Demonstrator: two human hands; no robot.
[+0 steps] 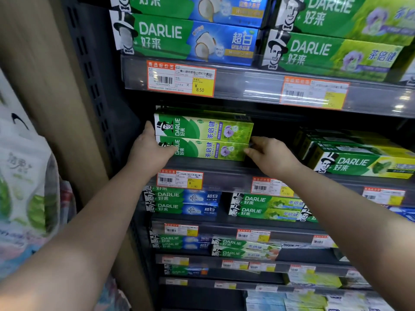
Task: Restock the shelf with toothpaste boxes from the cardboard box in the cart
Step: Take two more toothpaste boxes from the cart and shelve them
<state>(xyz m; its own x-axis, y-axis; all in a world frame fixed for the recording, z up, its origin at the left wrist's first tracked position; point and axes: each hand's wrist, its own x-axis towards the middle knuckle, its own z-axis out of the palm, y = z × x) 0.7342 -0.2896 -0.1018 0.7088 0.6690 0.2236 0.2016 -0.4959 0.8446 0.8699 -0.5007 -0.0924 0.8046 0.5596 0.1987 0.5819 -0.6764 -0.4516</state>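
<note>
The left hand (pixel 151 150) is cupping the left end of two green-and-yellow, long rectangular cardboard toothpaste boxes (pixel 203 138), its thumb lying across the printed front of the lower one and its fingers reaching up the end of the upper one. The right hand (pixel 268 154) is pressing bent fingertips against the opposite end of the lower box. With the two boxes squeezed between them like this, the hands are probably keeping the pair square as a stack while it is seated at the left of the dark grey metal shelf (pixel 213 167), faces turned outward so the branding reads from the aisle. The boxes are looking glossy, sharp-edged and light, so they are likely sliding easily on the smooth shelf. Below its lip, a clear plastic rail (pixel 235 184) is carrying an orange-and-yellow paper price tag (pixel 180 179). Well apart to the right, a group of similar green-and-yellow toothpaste cartons (pixel 359 162) is sitting on the same shelf, leaving a dark gap between. To the left, a perforated dark metal upright (pixel 89 70) is standing beside a matt wood-grain side panel (pixel 45 63).
</note>
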